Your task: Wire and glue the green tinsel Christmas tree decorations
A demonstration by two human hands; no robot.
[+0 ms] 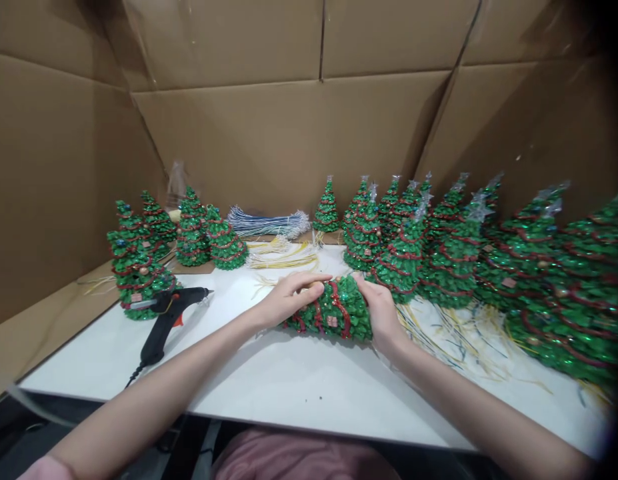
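Note:
A small green Christmas tree ornament (333,317) with red garlands lies tilted on its side in front of me, its base towards the right. My left hand (296,297) is closed over its upper, left-hand part. Against the base end, my right hand (381,310) grips with the thumb on top; its other fingers are mostly hidden. The tree's tip is covered by my left hand. Left of my forearm, a black hot glue gun (163,323) leans on a standing tree (139,283), nozzle pointing right.
Several decorated trees with clear stars (406,250) crowd the right side; several without visible stars (191,227) stand at left. A bundle of blue and white wires (269,222) lies at the back, with loose yellow wires (283,257) nearby. Cardboard walls (289,127) enclose the white table (269,393).

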